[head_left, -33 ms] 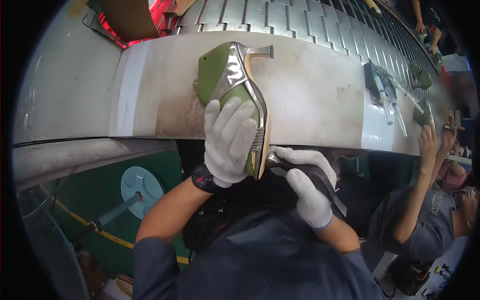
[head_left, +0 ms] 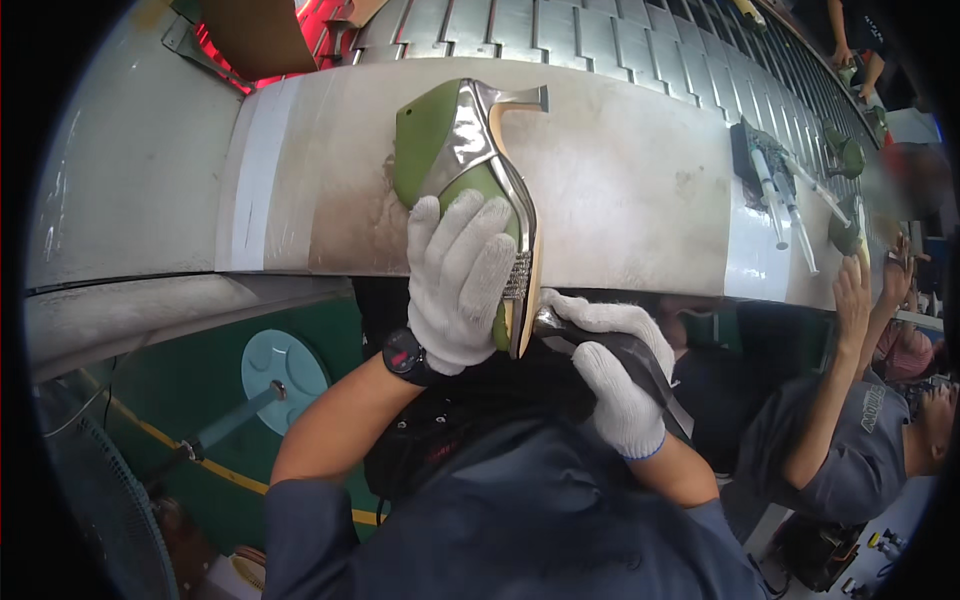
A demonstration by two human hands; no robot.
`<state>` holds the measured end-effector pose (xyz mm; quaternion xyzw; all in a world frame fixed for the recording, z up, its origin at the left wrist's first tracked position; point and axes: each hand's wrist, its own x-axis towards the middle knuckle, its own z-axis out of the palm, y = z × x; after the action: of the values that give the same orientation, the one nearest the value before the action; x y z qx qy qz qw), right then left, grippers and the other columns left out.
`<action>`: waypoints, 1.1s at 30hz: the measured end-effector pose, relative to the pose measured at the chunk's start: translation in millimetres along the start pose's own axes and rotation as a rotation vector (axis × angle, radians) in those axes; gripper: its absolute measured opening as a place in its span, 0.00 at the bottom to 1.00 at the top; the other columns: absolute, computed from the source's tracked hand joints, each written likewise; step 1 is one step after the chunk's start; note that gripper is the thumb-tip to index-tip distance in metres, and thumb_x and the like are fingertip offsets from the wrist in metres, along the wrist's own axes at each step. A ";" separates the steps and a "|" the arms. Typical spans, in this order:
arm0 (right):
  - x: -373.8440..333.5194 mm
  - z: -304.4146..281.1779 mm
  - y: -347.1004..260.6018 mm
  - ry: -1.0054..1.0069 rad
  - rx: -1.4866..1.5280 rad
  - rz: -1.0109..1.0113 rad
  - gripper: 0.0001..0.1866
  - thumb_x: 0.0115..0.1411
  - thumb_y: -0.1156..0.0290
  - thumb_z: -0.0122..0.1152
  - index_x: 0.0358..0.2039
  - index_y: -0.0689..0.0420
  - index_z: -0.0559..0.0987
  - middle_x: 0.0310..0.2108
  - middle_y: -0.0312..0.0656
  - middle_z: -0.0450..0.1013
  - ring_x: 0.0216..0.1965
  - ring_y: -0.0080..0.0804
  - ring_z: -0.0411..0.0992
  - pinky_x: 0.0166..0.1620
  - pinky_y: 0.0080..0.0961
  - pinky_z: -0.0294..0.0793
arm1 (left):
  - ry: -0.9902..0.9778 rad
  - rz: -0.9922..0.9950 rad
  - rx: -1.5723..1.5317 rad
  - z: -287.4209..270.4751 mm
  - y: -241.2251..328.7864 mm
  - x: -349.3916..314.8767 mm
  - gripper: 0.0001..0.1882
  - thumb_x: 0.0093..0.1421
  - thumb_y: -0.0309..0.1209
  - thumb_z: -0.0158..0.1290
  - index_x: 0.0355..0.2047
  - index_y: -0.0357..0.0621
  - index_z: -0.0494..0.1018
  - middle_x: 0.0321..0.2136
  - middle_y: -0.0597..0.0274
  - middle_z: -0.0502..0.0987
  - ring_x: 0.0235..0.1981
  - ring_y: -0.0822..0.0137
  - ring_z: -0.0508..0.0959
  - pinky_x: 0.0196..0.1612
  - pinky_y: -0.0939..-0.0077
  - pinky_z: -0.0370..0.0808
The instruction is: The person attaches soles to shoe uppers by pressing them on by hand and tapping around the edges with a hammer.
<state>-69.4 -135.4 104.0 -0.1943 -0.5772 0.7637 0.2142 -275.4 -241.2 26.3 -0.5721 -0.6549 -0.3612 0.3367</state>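
A green high-heeled shoe [head_left: 474, 150] with shiny silver trim lies on its side, its heel at the far end and its tan sole toward the right. My left hand [head_left: 458, 285], in a white knit glove, is wrapped round the toe half and covers part of it. At the sole's edge near the toe is the shiny rounded metal end of a dark hand tool [head_left: 625, 352]. My gloved right hand [head_left: 622, 375] is closed round this tool. Whether the metal touches the sole I cannot tell.
Under the shoe runs a pale worktop [head_left: 630, 190] beside a slatted metal conveyor [head_left: 570, 35]. Several syringes [head_left: 780, 195] lie at the right by a dark block. A co-worker's raised arm [head_left: 835, 370] is on the right. A round blue stool [head_left: 284, 375] stands at lower left.
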 end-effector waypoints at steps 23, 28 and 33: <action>56.6 -5.1 -40.9 -0.270 -0.272 -0.223 0.20 0.59 0.84 0.77 0.53 0.64 0.84 0.55 0.59 0.83 0.58 0.51 0.85 0.62 0.42 0.85 | -0.009 -0.182 -0.205 -3.4 10.2 -4.1 0.30 0.62 0.32 0.64 0.63 0.43 0.69 0.61 0.41 0.77 0.65 0.36 0.76 0.80 0.25 0.52; 76.5 -15.5 -38.3 -0.292 -0.107 -0.126 0.17 0.61 0.85 0.74 0.52 0.68 0.84 0.54 0.64 0.84 0.60 0.50 0.84 0.65 0.44 0.83 | 0.050 -0.153 -0.152 4.9 9.0 -1.8 0.21 0.55 0.29 0.65 0.49 0.44 0.75 0.54 0.46 0.81 0.59 0.42 0.80 0.78 0.29 0.56; 92.1 -24.4 -41.2 -0.304 0.056 -0.005 0.17 0.65 0.86 0.67 0.54 0.68 0.81 0.58 0.65 0.82 0.61 0.51 0.82 0.67 0.48 0.80 | 0.104 -0.131 -0.176 10.3 6.8 6.5 0.15 0.54 0.30 0.67 0.41 0.48 0.76 0.50 0.52 0.83 0.49 0.46 0.84 0.70 0.34 0.64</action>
<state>-128.7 -55.1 133.0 -0.0688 -0.5820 0.7995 0.1314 -269.7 -228.5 27.2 -0.5359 -0.6384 -0.4676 0.2944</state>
